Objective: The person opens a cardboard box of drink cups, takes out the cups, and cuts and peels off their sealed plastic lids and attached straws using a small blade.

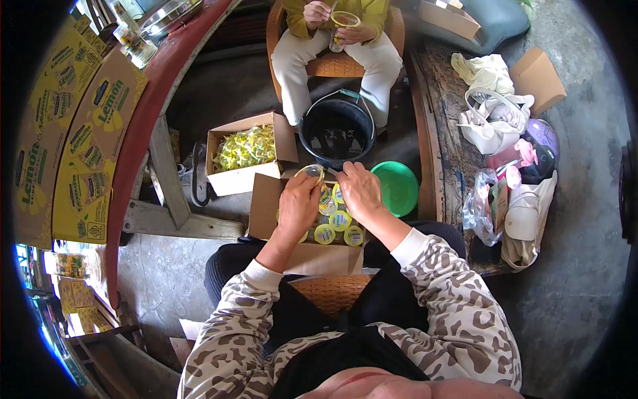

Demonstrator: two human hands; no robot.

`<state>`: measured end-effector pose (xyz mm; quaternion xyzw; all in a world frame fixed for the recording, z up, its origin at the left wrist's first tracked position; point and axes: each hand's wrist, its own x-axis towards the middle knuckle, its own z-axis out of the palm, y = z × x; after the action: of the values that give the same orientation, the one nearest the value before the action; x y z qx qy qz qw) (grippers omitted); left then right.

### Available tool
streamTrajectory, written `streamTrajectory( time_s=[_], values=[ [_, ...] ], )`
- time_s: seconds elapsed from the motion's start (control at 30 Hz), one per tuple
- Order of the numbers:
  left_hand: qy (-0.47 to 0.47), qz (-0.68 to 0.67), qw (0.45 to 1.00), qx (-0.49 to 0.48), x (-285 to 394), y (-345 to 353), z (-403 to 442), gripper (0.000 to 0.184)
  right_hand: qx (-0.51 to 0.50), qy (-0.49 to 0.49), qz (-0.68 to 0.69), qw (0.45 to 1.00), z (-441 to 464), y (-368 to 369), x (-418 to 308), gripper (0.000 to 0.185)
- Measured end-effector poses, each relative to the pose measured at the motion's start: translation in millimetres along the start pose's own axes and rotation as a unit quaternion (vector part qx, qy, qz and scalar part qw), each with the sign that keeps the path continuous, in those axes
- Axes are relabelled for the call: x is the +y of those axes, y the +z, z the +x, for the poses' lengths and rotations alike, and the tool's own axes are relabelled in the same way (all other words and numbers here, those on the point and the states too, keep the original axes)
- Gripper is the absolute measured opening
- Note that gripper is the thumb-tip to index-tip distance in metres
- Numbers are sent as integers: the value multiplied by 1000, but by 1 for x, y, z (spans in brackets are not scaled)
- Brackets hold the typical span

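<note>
My left hand grips a clear plastic cup by its yellowish rim, above an open cardboard box. Beside it, my right hand has its fingers bent together around a small greyish item whose tip shows near the cup; what it is cannot be made out. Inside the box stand several cups with yellow lemon-printed lids. A green basin lies just right of my right hand, and a black bucket with a handle is beyond both hands.
A box of yellow sachets sits at the left. Across from me a seated person holds a cup. Lemon cartons line the red-edged table. Bags lie on the bench to the right.
</note>
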<state>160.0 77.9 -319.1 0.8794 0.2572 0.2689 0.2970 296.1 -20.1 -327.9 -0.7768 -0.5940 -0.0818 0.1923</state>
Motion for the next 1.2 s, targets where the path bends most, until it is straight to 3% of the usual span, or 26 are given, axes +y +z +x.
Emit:
streamTrajectory(
  time_s=[0.37,0.43,0.57,1.03,1.13,1.2],
  values=[
    [-27,6,1000,-15,1,-1,1,12,-31,44,3,999,1,-6,6,6],
    [-17,5,1000,-3,0,-2,1,12,34,97,117,988,2,-13,4,5],
    [-27,14,1000,-3,1,-3,3,13,74,114,227,964,3,-16,3,5],
    [-36,-7,999,-34,8,1,0,10,95,56,181,977,0,-10,-10,11],
    [39,-54,998,-21,11,9,-7,13,88,75,161,980,3,-1,0,10],
    [61,-56,997,10,14,7,-5,15,37,151,257,954,5,-1,4,9]
  ],
)
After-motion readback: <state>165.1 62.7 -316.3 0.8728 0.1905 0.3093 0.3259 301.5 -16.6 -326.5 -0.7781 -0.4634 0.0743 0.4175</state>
